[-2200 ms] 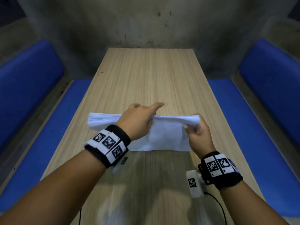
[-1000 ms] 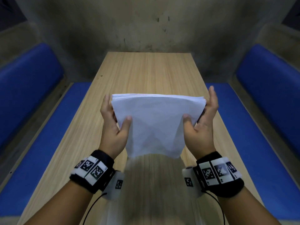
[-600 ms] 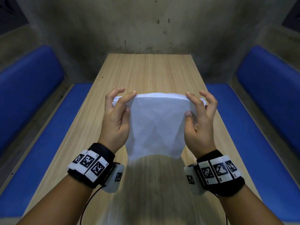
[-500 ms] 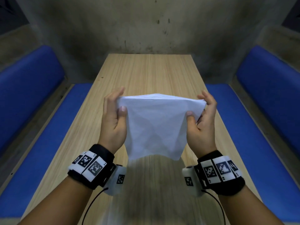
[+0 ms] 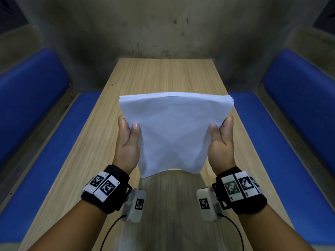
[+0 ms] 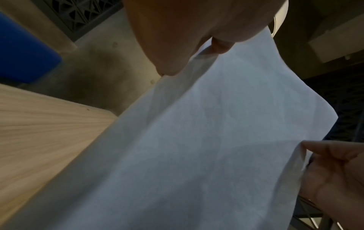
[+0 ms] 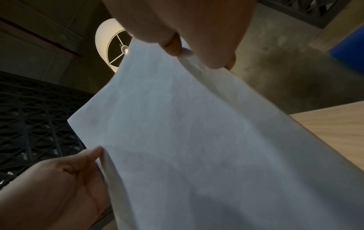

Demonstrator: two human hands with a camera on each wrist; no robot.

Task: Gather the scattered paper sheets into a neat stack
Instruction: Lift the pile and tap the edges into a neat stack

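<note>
We see a long wooden table (image 5: pixel 163 77) running away to a stained concrete wall (image 5: pixel 163 26), with blue benches (image 5: pixel 282 134) along its left and right sides; from the right wrist a round lamp (image 7: pixel 110 42) shows overhead. Standing between us and the middle of the table is the paper stack (image 5: pixel 174 131), held upright in the air (well clear of the wood). Its sheets hide the fingers behind them, and the near edge sags and blurs, so how square it lies there is hard to make out. The left hand (image 5: pixel 127 142) clamps the stack's left edge, thumb in front, fingers behind; the right hand (image 5: pixel 220 142) pinches the right edge likewise. Half a second ago both hands gripped the top corners; now they sit lower down the sides, and the stack stands taller.
</note>
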